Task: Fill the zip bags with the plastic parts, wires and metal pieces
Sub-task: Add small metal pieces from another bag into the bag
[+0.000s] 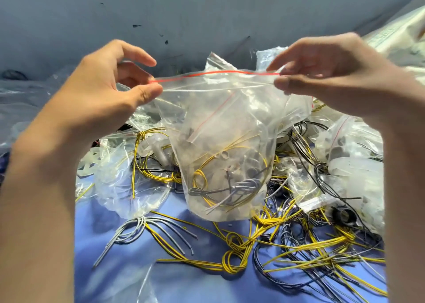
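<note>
left hand, right hand pinch zip bag; loose wires beneath.

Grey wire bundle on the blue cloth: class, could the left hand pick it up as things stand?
Probably not yet: the left hand pinches the zip bag at its top corner and must let go first. The grey wire bundle lies uncovered.

Clear plastic zip bag with red seal stripe at centre; yellow-and-black striped wires and grey wires below; blue counter.
</note>
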### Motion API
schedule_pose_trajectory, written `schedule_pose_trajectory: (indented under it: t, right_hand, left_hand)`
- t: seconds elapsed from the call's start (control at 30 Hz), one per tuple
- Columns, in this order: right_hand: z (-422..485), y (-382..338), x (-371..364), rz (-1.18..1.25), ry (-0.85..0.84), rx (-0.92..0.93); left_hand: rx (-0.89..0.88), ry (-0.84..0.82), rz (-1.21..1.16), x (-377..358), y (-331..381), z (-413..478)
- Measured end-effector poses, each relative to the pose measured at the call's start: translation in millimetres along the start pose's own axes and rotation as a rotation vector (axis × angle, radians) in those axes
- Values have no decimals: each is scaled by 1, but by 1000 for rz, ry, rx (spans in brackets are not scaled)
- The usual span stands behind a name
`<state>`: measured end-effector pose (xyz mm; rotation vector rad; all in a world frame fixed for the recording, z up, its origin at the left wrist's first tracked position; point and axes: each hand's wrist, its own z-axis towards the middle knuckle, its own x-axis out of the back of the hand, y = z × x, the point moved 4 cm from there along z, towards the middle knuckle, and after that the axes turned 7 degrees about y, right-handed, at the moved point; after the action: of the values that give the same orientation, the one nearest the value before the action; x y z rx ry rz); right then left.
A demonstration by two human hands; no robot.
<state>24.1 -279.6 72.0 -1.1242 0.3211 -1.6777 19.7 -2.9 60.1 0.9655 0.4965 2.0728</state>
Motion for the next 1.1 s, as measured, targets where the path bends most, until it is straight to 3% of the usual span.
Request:
schedule_pose_trajectory:
  t: [0.17, 0.37, 0.57, 1.1]
  right_hand:
    - [1, -2, -3, -98, -33, 28]
    - [6, -2, -3, -355, 65, 106]
    - [5, -1, -13, -292, -6, 84]
    - [7, -7, -22, -318, 14, 157]
  left_hand:
    - [-18, -29, -11, -4, 3, -2]
    - [19, -3, -12, -5, 8, -2]
    - [10, -91, -63, -17, 21, -7]
    - [34, -56, -77, -32, 35, -11]
